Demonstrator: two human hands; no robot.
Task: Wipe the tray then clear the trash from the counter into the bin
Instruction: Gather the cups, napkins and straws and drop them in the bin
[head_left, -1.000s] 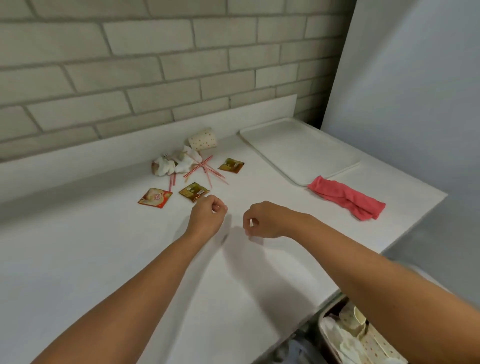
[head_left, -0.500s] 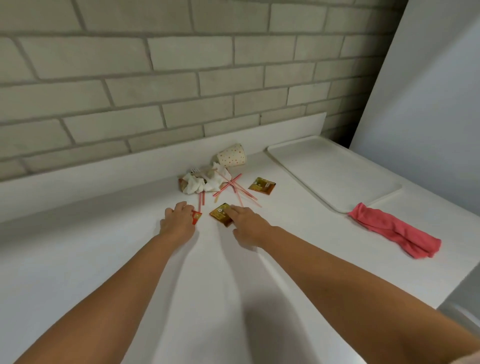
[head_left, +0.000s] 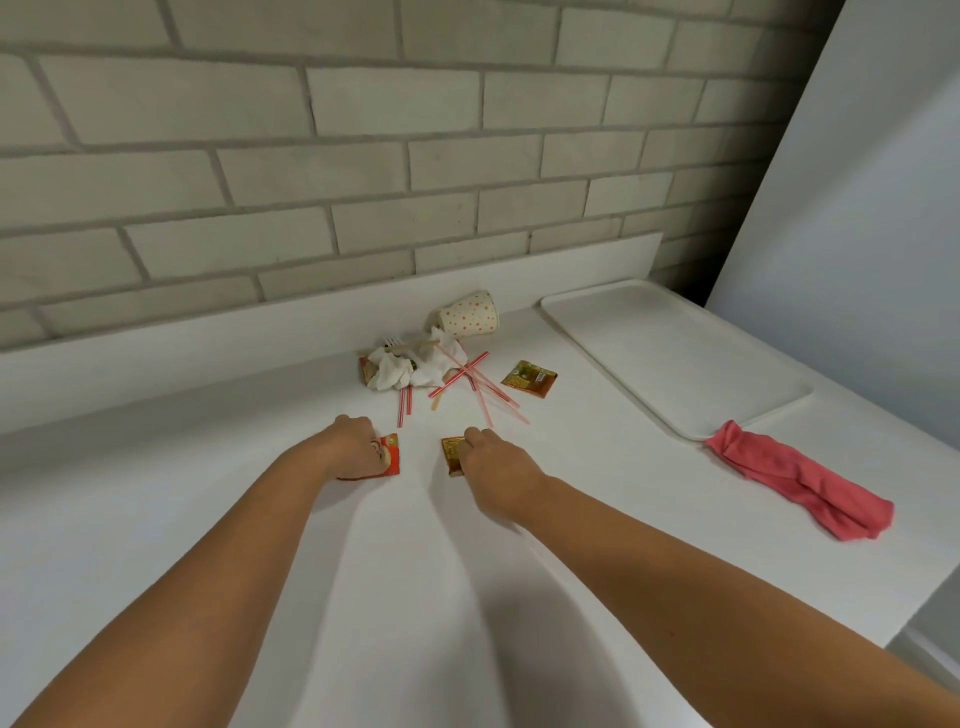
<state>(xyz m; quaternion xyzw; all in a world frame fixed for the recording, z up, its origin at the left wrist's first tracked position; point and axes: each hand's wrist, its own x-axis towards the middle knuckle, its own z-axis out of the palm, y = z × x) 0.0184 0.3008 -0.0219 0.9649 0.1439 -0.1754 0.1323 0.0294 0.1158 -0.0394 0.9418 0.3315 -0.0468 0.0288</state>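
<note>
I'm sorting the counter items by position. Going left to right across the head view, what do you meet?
Left hand → red packet → gold packet → right hand → second gold packet → white tray → pink cloth.

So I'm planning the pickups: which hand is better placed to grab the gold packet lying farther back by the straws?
The right hand. The far gold packet lies ahead of it and to its right; the left hand would have to cross over the straws.
</note>
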